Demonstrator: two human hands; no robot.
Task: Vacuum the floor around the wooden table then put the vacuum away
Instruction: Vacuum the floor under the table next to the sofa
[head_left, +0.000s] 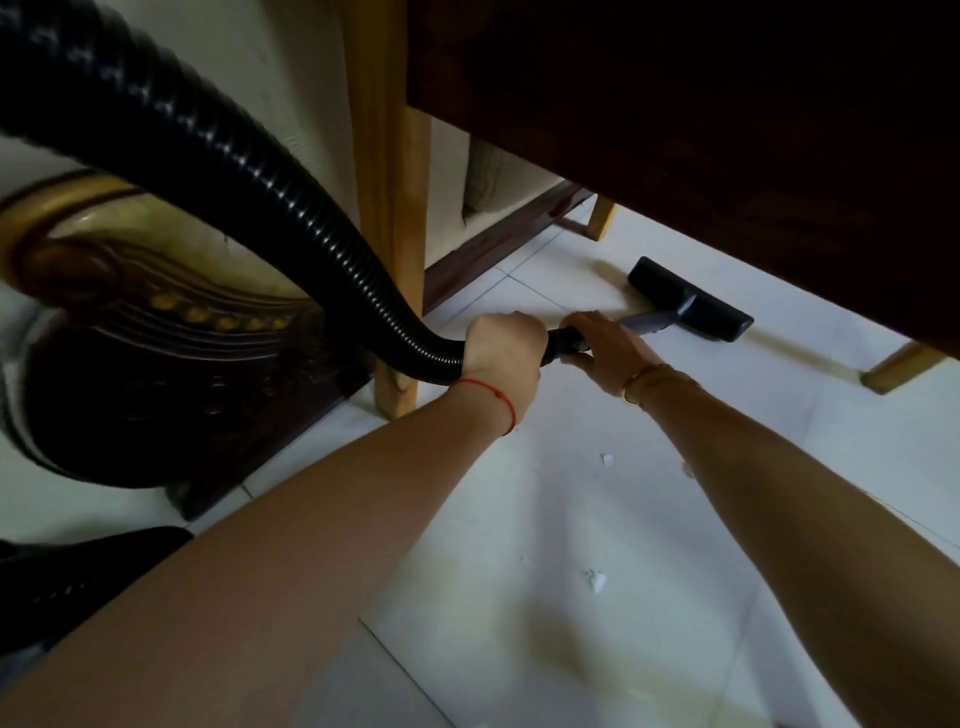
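1. Left hand (501, 345): the grip is wrapped fully around the end of the black ribbed hose (218, 156), where the hose meets the rigid handle section. A red string bracelet (501, 400) sits on this wrist.

2. Right hand (605, 345): the grip is closed over the black handle section (563, 343) just ahead of the left hand, fingers curled over its top and thumb below. A gold bangle (641, 387) is on this wrist.

3. Vacuum wand (649, 322): a grey tube runs forward from the right hand, low and at a shallow angle to the floor.

4. Floor nozzle (691, 299): black, flat, resting on the white tiled floor (649, 597) beneath the dark underside of the wooden table (701, 119).

5. Hose routing: it arcs from the upper left corner of the view down to the left hand, passing in front of a light wooden leg (392, 260).

6. Two further light wooden legs (602, 221) (904, 366) stand on the tiles beyond and to the right of the nozzle.

7. Debris: small white paper scraps (596, 579) lie on the tiles between the forearms, well behind the nozzle.

8. Left side: a dark carved furniture piece with gold trim (156, 332) stands just beside the near leg.
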